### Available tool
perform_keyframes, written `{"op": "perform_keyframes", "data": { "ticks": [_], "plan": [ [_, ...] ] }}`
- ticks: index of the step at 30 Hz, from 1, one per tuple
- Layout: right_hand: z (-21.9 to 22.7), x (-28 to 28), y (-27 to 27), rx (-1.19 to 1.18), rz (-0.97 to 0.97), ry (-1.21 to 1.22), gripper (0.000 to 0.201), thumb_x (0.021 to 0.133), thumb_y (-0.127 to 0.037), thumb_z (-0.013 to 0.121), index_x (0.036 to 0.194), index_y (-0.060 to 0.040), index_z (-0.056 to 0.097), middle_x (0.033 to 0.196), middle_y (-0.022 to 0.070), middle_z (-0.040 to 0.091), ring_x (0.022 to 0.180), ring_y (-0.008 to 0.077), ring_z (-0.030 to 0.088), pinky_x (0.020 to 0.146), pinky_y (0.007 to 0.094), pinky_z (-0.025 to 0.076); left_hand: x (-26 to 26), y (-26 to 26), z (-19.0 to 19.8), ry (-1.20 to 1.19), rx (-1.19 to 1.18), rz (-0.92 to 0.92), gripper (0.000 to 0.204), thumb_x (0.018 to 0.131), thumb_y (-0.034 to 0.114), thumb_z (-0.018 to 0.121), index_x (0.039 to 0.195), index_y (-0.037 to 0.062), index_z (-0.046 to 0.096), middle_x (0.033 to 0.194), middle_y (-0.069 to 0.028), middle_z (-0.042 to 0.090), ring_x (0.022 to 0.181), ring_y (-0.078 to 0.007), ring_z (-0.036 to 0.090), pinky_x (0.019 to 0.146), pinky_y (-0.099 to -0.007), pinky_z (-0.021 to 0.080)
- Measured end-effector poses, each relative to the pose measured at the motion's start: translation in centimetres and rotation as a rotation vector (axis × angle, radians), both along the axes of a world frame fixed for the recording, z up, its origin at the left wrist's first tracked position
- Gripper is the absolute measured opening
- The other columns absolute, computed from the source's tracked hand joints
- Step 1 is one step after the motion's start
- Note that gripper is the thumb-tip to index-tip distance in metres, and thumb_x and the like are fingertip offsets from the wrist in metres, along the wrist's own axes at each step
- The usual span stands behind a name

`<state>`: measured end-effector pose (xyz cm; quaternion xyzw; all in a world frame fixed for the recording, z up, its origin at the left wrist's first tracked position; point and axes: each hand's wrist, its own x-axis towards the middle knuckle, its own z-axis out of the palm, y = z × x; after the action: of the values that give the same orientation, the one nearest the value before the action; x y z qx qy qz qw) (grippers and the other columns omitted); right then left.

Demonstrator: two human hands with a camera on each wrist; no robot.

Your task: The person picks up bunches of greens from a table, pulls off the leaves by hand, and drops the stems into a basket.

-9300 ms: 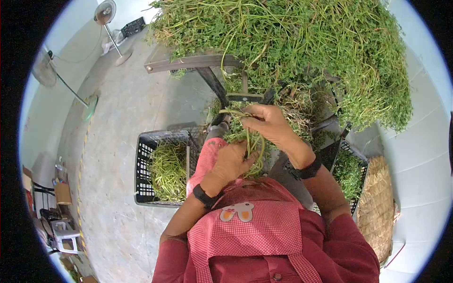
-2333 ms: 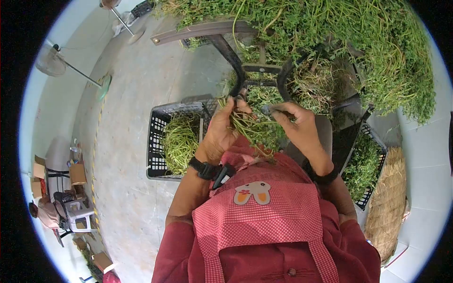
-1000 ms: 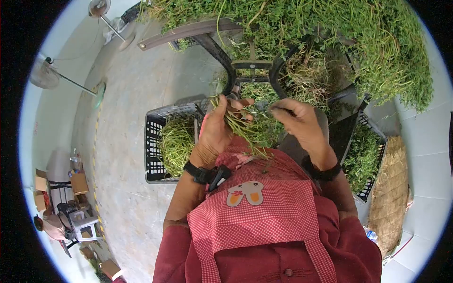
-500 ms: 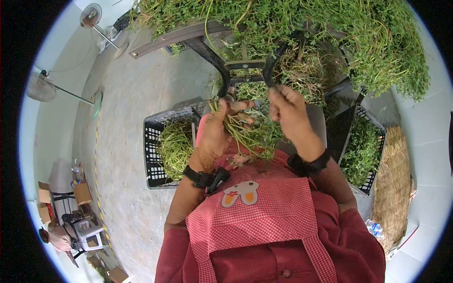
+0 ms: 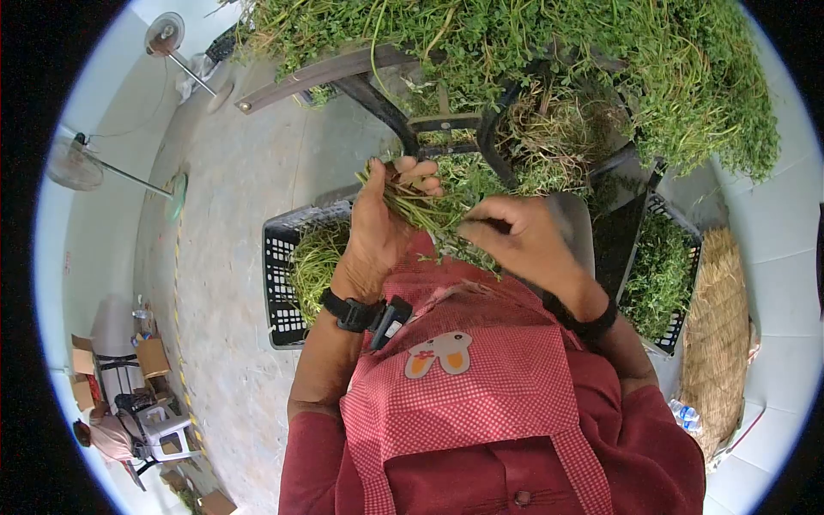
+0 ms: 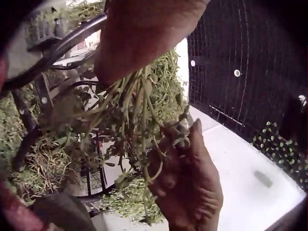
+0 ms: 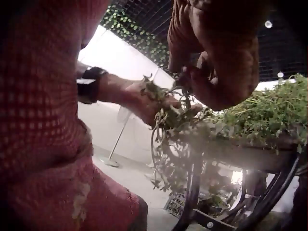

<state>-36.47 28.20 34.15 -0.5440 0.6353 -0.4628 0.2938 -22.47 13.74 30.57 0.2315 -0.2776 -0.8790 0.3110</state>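
Observation:
My left hand [image 5: 378, 232] holds a small bunch of leafy green stems [image 5: 421, 210] above my lap, with the thumb laid across the stems and the other fingers behind. The cut ends point up and left, and the leafy ends hang toward my right hand [image 5: 536, 249]. In the left wrist view the loose stems [image 6: 137, 101] fan down from under the left thumb [image 6: 149, 38]. From the right wrist view, my right hand [image 7: 221, 62] has its thumb and finger curled together on a sprig at the bunch's leafy side. The fingertips are partly in shadow.
A large heap of greens [image 5: 532, 51] overhangs a dark-legged table ahead. On the left stands a black crate [image 5: 279, 287] with stems, on the right another crate [image 5: 678, 322] with leafy greens. A woven straw mat [image 5: 712, 343] leans at right. Brownish stems [image 5: 558, 142] lie under the table.
The left hand has shifted slightly left and up with the bunch. The right hand, raised and blurred half a second ago, has come down to the bunch's leafy end.

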Motion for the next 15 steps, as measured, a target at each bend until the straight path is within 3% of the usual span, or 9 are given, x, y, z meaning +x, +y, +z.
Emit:
{"op": "perform_keyframes", "data": {
  "ticks": [3, 6, 8, 13, 15],
  "plan": [
    [-1.5, 1.6, -1.1, -0.127, -0.070, 0.360, 0.034, 0.073, -0.035, 0.068, 0.085, -0.0042, 0.062, 0.079, 0.0137, 0.061, 0.074, 0.0323, 0.061, 0.063, 0.0403, 0.048, -0.1, 0.0, 0.4, 0.049, -0.053, -0.020, 0.043, 0.097, 0.041, 0.029, 0.102, 0.0045, 0.051, 0.103, -0.0146, 0.060, 0.086, -0.0262, 0.059, 0.083, -0.0406, 0.050],
    [-2.7, 2.1, -1.3, -0.170, -0.056, 0.523, 0.033, 0.073, -0.034, 0.068, 0.088, -0.0059, 0.062, 0.081, 0.0124, 0.059, 0.074, 0.0311, 0.061, 0.065, 0.0401, 0.049, -0.1, 1.0, 0.4, 0.002, -0.062, 0.039, 0.044, 0.097, 0.042, 0.028, 0.100, 0.0052, 0.051, 0.102, -0.0139, 0.061, 0.087, -0.0264, 0.059, 0.083, -0.0416, 0.049],
    [-3.2, 2.2, -1.1, -0.132, -0.049, 0.541, 0.031, 0.073, -0.033, 0.068, 0.086, -0.0058, 0.062, 0.081, 0.0121, 0.058, 0.074, 0.0307, 0.061, 0.065, 0.0402, 0.049, -0.2, 1.4, -0.3, 0.086, 0.039, 0.040, 0.043, 0.097, 0.042, 0.028, 0.098, 0.0056, 0.051, 0.100, -0.0130, 0.060, 0.086, -0.0264, 0.058, 0.083, -0.0423, 0.049],
    [-4.0, 2.0, -1.0, -0.102, -0.068, 0.468, 0.026, 0.071, -0.027, 0.068, 0.081, -0.0037, 0.063, 0.077, 0.0118, 0.059, 0.072, 0.0301, 0.061, 0.064, 0.0398, 0.049, -0.1, 1.9, -0.9, 0.037, -0.005, 0.059, 0.041, 0.097, 0.042, 0.029, 0.096, 0.0067, 0.051, 0.099, -0.0123, 0.061, 0.086, -0.0252, 0.058, 0.080, -0.0409, 0.049],
    [-4.2, 1.2, -1.2, -0.098, -0.044, 0.223, 0.021, 0.070, -0.021, 0.067, 0.077, -0.0011, 0.064, 0.072, 0.0120, 0.060, 0.068, 0.0278, 0.062, 0.061, 0.0377, 0.048, -0.1, 1.9, -0.8, 0.031, -0.006, 0.043, 0.041, 0.097, 0.042, 0.030, 0.095, 0.0071, 0.051, 0.098, -0.0123, 0.061, 0.085, -0.0246, 0.058, 0.079, -0.0400, 0.049]
  ]
}}
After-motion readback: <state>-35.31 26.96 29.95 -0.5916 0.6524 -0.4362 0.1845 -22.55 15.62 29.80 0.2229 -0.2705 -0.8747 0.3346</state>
